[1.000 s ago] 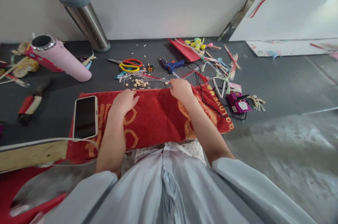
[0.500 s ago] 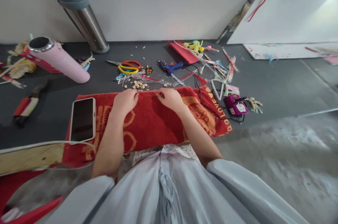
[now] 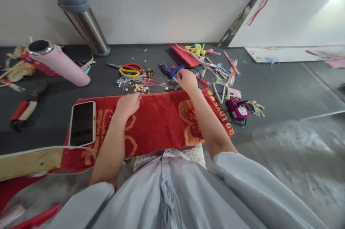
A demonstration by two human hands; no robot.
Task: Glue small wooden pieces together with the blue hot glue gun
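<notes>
My left hand (image 3: 128,105) rests on the red towel (image 3: 159,124) near its far edge, fingers curled in and nothing seen in them. Just beyond it lies a small pile of pale beads (image 3: 140,88). My right hand (image 3: 188,81) is past the towel's far edge, its fingers bent together beside the blue hot glue gun (image 3: 171,70). What those fingertips hold, if anything, is hidden. Scissors (image 3: 129,69) with red and yellow handles lie beyond the beads, next to a bundle of thin strands (image 3: 132,80).
A phone (image 3: 82,124) lies on the towel's left part. Pliers (image 3: 28,108), a pink tumbler (image 3: 60,64) and a steel flask (image 3: 86,24) are at left. To the right are a red folder (image 3: 185,55), sealed sticks (image 3: 233,72) and a purple plug adapter (image 3: 238,109) with a black cord.
My right hand has left the towel and moved forward and right to the glue gun. My left hand stays on the towel.
</notes>
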